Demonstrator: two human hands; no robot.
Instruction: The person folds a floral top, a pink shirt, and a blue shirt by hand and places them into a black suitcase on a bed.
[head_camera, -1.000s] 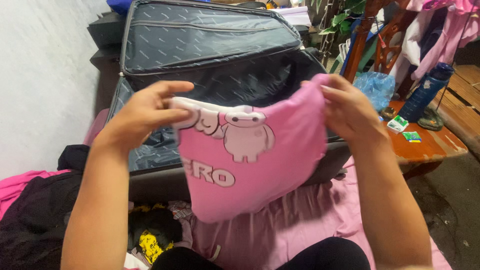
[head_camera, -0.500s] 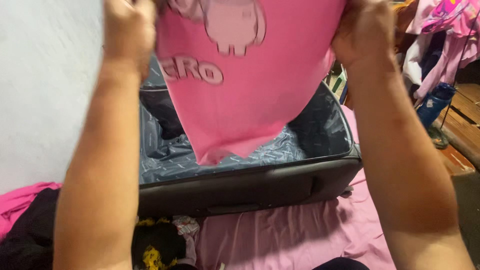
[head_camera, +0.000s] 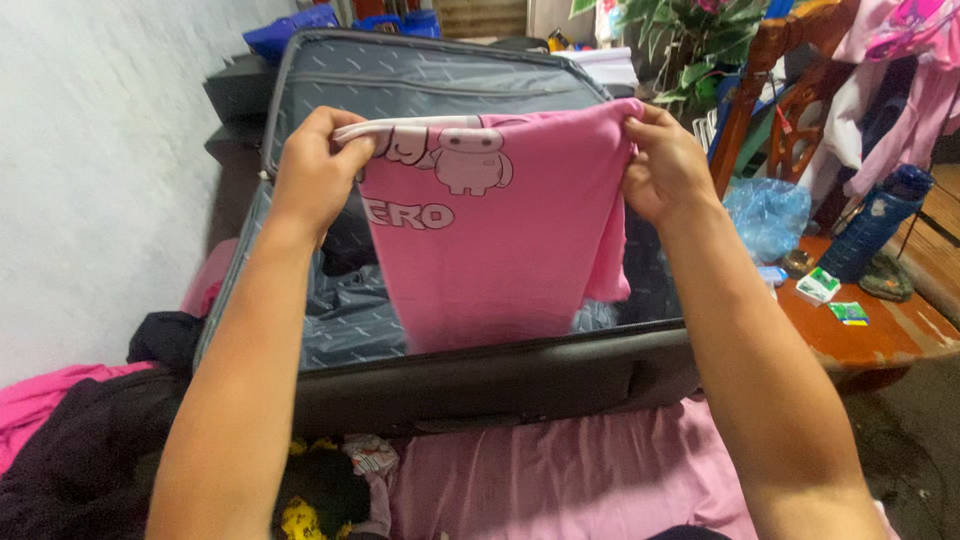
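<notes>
Fabric of a soft pink cotton shirt with a white cartoon print (head_camera: 500, 250) is held up by its top edge above an open dark grey soft-sided suitcase with patterned lining (head_camera: 460, 385). The left hand (head_camera: 318, 170) is closed in a pinch on the corner at 9 o'clock of the shirt, and the right hand (head_camera: 665, 165) is closed on the corner at 3 o'clock. The garment is judged light, limp and not fragile; it hangs freely and folds on itself along the right edge, so the 2 top corners are the sensible places to grip. Beneath it, at 6 o'clock, the suitcase's front wall forms a raised edge, and open room is seen inside the case. A red-brown wooden table (head_camera: 870, 335) stands at 3 o'clock, and a heap of dark and pink clothes (head_camera: 80, 430) lies at 8 o'clock.
</notes>
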